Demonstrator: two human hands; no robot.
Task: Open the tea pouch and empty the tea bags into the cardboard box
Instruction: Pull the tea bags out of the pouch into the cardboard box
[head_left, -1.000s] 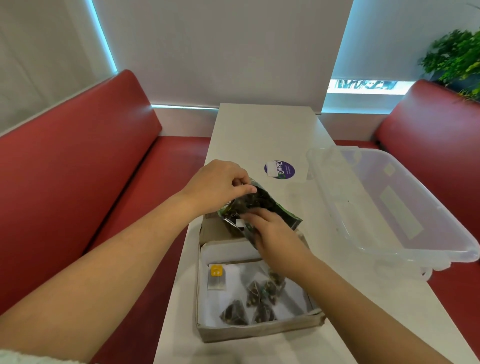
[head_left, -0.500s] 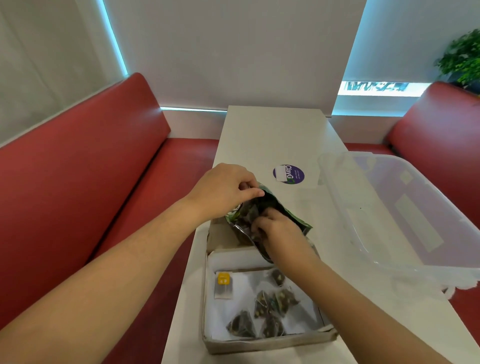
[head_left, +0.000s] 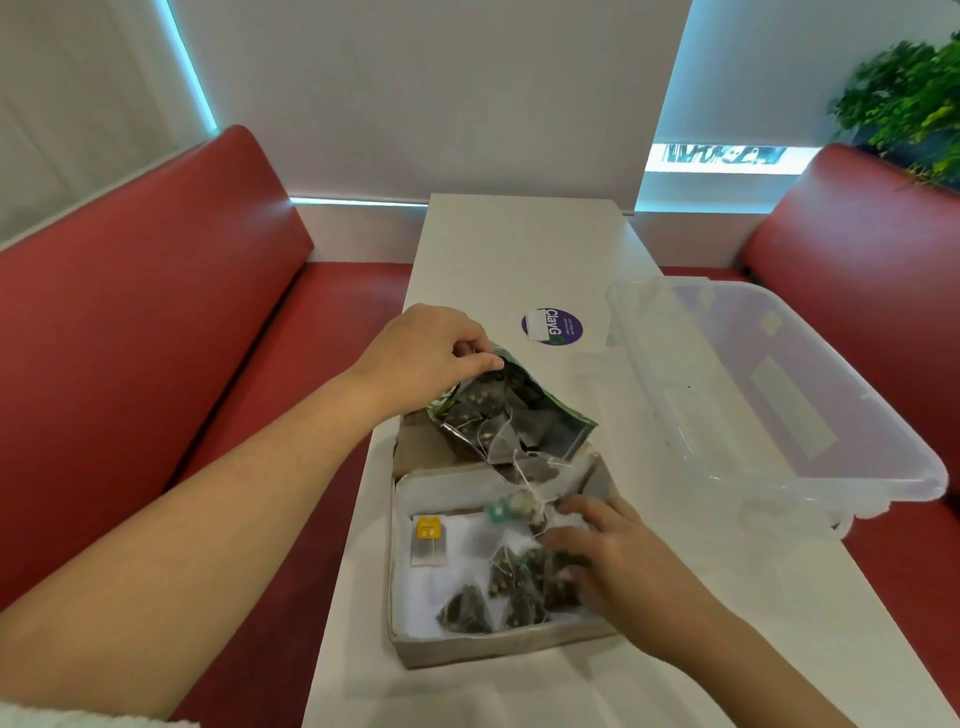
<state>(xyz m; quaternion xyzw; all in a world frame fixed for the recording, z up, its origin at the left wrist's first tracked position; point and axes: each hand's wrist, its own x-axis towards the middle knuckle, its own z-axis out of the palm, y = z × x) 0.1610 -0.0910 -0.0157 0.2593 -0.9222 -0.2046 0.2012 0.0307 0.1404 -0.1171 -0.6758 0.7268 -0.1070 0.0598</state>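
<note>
Tea pouch (head_left: 511, 410) tilted, mouth over cardboard box (head_left: 498, 644) far edge; left hand (head_left: 423, 358) pinches its top rim. Right hand (head_left: 618, 561), fingers loosely spread inside the box, rests on tea bags (head_left: 498, 587). Clear tub (head_left: 779, 395) near right; table (head_left: 524, 249) bare beyond.

Single head-worn wide-angle view. Looks forward and down from above the near end of the white table (head_left: 519, 249), along its length toward the far wall. Close range: cardboard box (head_left: 498, 647) low and central, just before the lens; both forearms entering from the bottom edge. Red benches (head_left: 156, 312) flanking the table. No second view.
</note>
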